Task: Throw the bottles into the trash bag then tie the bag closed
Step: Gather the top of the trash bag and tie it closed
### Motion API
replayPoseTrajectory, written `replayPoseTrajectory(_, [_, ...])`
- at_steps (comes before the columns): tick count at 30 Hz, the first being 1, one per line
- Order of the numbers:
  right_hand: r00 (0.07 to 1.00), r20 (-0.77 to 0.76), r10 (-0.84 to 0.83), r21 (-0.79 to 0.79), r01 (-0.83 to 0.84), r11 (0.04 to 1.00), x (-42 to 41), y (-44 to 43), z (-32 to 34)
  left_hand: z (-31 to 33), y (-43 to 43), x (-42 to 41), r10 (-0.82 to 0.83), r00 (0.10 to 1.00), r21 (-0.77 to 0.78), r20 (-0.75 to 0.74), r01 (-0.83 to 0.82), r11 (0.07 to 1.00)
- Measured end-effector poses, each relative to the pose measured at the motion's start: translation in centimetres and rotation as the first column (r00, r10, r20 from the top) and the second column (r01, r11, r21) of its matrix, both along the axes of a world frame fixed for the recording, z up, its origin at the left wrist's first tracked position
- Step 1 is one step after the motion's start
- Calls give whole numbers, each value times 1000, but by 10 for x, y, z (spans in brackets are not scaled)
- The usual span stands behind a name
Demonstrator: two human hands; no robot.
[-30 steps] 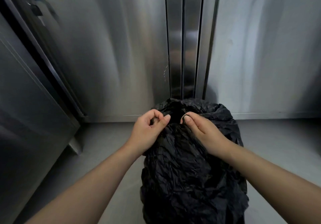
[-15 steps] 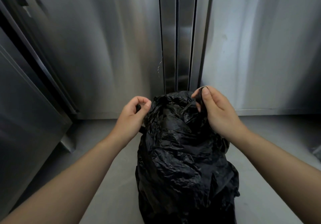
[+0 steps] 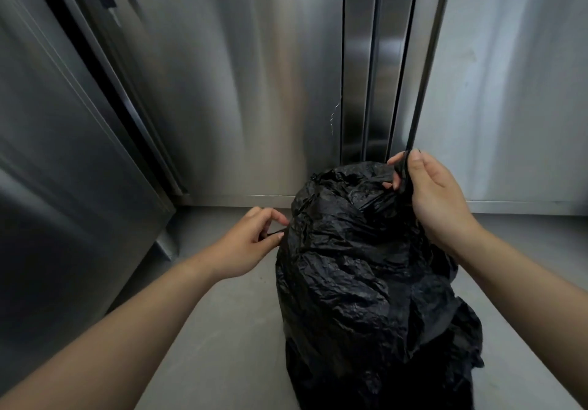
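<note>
trash bag [image 3: 366,276]: black, thin crinkled plastic, glossy along the folds, standing upright and bulging full below both grips.
bag mouth [image 3: 359,174]: gathered in at the top, between the two grips (contents hidden).
left strand [image 3: 276,234]: thin black strip pinched by the left hand [image 3: 248,247], just beside the bag's upper left side.
right strand [image 3: 404,171]: twisted black strip held by the right hand [image 3: 439,199] at the top right, higher than the left grip.
loose plastic [image 3: 464,330]: flares out low, well below the right grip.
</note>
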State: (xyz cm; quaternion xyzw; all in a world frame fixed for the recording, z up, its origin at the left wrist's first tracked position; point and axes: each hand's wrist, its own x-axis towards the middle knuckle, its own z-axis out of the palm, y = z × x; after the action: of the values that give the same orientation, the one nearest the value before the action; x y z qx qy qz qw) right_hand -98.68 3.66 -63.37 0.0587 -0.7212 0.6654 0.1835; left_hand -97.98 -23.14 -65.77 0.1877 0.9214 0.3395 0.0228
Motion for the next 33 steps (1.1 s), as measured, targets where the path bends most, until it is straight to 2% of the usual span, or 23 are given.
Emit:
replayPoseTrajectory(4, [1000, 19, -10, -23, 11, 1000, -3, -1, -2, 5, -6, 0, -41, 999, -80, 8, 42, 996])
replayPoseTrajectory(6, [1000, 19, -14, -26, 14, 1000, -4, 0, -4, 6, -7, -1, -39, 996, -131, -76, 29, 991])
replayPoseTrajectory(9, [1000, 22, -9, -59, 10, 998, -6, 2, -7, 8, -8, -5, 11, 976, -127, -218, -39, 991])
replayPoseTrajectory(11, [1000, 24, -10, -61, 12, 998, -6, 4, -8, 10, -9, -7, 68, 965, -142, -254, -107, 984])
replayPoseTrajectory(13, [1000, 16, -21, -41, 21, 999, -5, 8, -7, 13, -9, -9, 66, 977, -67, -203, -81, 994])
replayPoseTrajectory(16, [999, -9, -32, -30, 32, 999, -2, 11, -1, 19, -4, -8, 16, 999, 115, -34, -12, 993])
replayPoseTrajectory(19, [999, -41, 4, -50, -6, 999, 4, 6, 11, 22, 4, -8, 37, 998, 163, -49, -28, 986])
replayPoseTrajectory(21, [996, -73, 59, -58, -63, 996, 10, -1, 20, 27, 12, -8, 72, 996, 262, -61, -53, 963])
replayPoseTrajectory(26, [976, -164, 141, -80, -155, 985, 23, -15, 40, 43, 36, -7, 129, 990, 566, -58, -74, 821])
replayPoseTrajectory(30, [981, -120, 155, -81, -165, 983, 24, -12, 42, 57, 49, -6, 186, 982, 723, 40, -156, 673])
replayPoseTrajectory(33, [989, -53, 137, -106, -142, 984, 22, -8, 35, 61, 59, -5, 19, 979, 863, 205, -190, 468])
